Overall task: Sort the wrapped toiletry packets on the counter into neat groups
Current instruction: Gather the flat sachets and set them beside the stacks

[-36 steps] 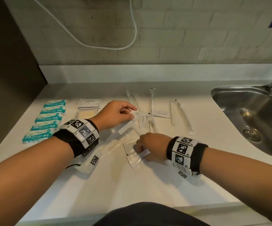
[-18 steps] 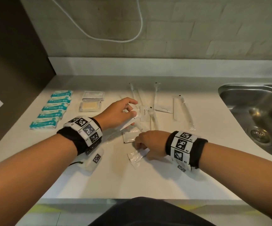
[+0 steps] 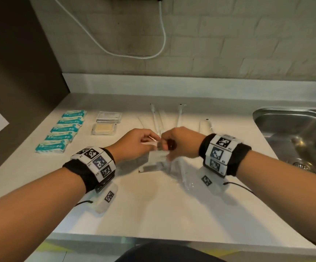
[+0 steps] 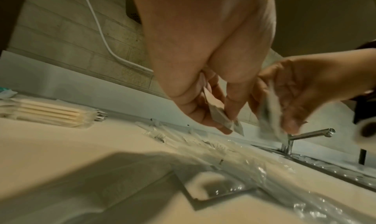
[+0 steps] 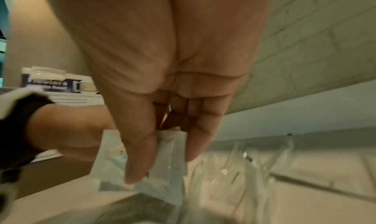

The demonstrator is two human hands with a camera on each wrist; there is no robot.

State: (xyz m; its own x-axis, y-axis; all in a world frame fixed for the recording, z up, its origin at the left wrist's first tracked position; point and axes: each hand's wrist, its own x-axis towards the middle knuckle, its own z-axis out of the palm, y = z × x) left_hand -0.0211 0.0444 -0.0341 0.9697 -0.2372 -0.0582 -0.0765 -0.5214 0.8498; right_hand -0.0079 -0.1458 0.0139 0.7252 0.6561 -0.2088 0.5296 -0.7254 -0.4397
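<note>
Both hands meet above the middle of the white counter [image 3: 153, 205]. My left hand [image 3: 134, 146] [image 4: 221, 123] pinches a small white sachet [image 3: 149, 143] [image 4: 220, 117] between thumb and fingers. Close beside it, my right hand [image 3: 180, 144] [image 5: 158, 164] pinches a clear flat packet [image 3: 158, 156] [image 5: 171, 160] [image 4: 268, 123] that hangs down from its fingers. Below the hands lie a flat clear packet [image 3: 149, 168] [image 4: 213, 185] and crumpled clear wrappers [image 3: 181, 176]. Long wrapped sticks [image 3: 156, 118] lie behind the hands.
Several teal packets [image 3: 62, 133] sit in a neat column at the left. Beside them are a stack of white sachets [image 3: 109, 117] and a packet of cotton swabs [image 3: 104, 128]. A steel sink [image 3: 295, 133] with a tap [image 4: 301, 135] is at the right. A white cable [image 3: 115, 52] hangs on the tiled wall.
My right hand has lifted off the counter with a clear packet and moved up and left, next to my left hand. My left hand still pinches its sachet.
</note>
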